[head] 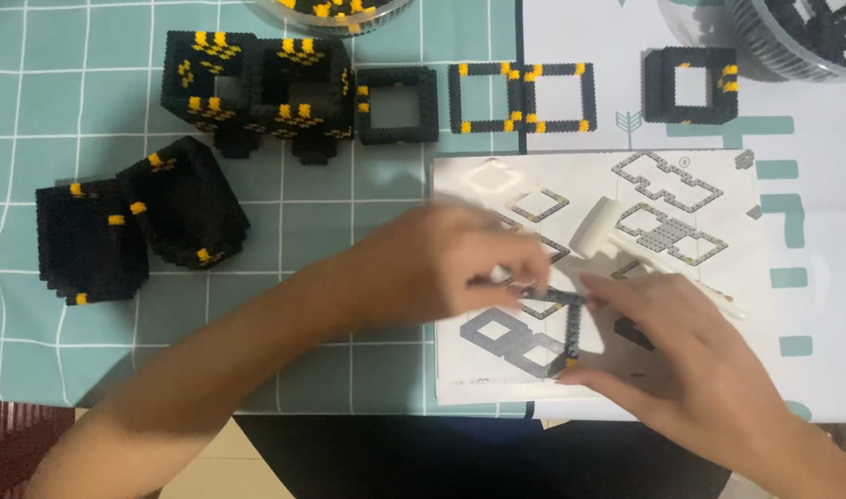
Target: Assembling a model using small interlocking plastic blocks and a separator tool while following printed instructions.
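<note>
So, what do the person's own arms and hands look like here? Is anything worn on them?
Both forearms are bare as far as the picture shows, with no sleeves in view. The left hand and the right hand wear no gloves. No watch or bracelet shows on either wrist. The left hand is blurred, so rings on its fingers cannot be ruled out.

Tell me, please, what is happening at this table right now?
A person is assembling small black and yellow building bricks. Both hands, the left hand and the right hand, meet over a thin black brick frame lying on the instruction sheet. A small white mallet rests on the sheet just beyond them. Finished black blocks and open square frames sit on the teal checked tablecloth.
</note>
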